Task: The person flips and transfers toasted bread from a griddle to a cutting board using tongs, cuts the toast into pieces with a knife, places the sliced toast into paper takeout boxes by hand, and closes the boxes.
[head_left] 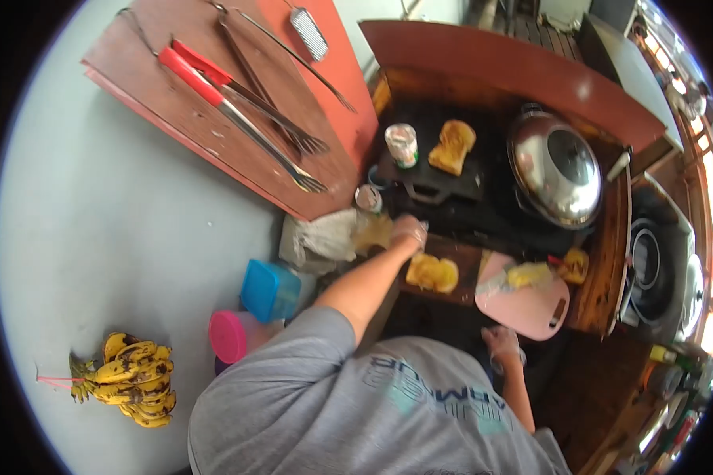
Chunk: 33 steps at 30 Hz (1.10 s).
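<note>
My left hand (409,232), in a clear glove, reaches forward over the counter beside a blurred brownish item (372,235); its fingers look curled, but what they hold is hidden. Just below it, a yellow-topped slice of bread (432,273) lies on a brown board (469,261). My right hand (502,343), also gloved, is low in front of my body near a pink cutting board (535,310), fingers loosely apart and nothing seen in them. On the pink board are a yellow piece of food (528,275) and a blurred blade-like shape. Another bread slice (576,266) sits to its right.
Toasted bread (451,147) and a can (402,145) are on the black griddle (459,184), beside a lidded pot (556,168). Another can (368,198) stands nearer. Red-handled tongs (238,111) hang at left, above a blue container (269,290), a pink-lidded tub (228,336) and bananas (135,380).
</note>
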### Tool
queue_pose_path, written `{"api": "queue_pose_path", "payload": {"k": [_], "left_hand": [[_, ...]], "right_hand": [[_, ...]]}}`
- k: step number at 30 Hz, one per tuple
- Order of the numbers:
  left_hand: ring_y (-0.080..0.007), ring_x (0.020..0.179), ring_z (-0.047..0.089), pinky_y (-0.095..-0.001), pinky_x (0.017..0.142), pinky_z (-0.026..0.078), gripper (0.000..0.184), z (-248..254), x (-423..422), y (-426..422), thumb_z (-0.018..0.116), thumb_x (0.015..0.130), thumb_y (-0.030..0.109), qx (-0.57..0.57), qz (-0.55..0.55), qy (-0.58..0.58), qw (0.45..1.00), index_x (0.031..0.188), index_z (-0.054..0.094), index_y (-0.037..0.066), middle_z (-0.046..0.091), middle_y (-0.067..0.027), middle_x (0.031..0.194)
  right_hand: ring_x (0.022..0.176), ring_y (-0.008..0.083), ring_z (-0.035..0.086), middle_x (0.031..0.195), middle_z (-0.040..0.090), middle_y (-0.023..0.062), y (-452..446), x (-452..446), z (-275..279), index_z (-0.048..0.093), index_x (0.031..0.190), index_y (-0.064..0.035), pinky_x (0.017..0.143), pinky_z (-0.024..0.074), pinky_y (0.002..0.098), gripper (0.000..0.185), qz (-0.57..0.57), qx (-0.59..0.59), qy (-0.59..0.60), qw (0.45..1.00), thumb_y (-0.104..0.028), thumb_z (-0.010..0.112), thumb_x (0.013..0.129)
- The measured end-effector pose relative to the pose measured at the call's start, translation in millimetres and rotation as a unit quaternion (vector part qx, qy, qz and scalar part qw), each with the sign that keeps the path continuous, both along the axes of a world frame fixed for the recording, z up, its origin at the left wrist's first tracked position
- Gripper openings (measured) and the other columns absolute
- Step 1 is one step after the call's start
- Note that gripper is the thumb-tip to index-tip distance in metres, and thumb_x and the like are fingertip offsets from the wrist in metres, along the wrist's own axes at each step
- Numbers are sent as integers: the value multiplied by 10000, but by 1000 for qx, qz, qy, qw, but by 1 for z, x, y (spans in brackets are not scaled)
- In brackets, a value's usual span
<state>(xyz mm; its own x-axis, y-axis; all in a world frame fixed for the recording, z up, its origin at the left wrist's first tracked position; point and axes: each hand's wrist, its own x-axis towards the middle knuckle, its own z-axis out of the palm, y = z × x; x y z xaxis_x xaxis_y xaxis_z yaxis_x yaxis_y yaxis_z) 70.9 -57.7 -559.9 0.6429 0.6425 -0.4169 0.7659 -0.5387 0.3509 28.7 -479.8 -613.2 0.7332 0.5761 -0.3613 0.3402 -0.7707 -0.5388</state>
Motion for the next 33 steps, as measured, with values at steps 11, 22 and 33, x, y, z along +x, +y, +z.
{"api": "queue_pose_path", "payload": {"k": [11,22,33], "left_hand": [[-292,941,672,-480,811,512,105,393,-75,41,732,735,229,620,-335,-33,709,801,720,148,703,-74,896],[-256,1215,636,-408,1179,385,157,520,-74,99,685,799,107,628,-379,328,595,939,748,76,732,-107,1153],[-299,1191,624,-431,1085,463,203,480,-89,108,710,749,55,639,-380,167,647,952,719,60,704,-128,1142]], "right_hand": [[953,408,699,953,723,257,-62,24,23,779,897,-16,865,524,497,408,-16,-92,102,990,-393,628,924],[1111,393,656,1104,714,213,-44,69,64,747,1021,-17,1005,483,475,461,172,-143,101,969,-384,470,1001],[1151,395,635,1140,707,226,-68,63,46,740,1001,-9,1023,478,482,490,253,-185,103,944,-419,474,1021]]}}
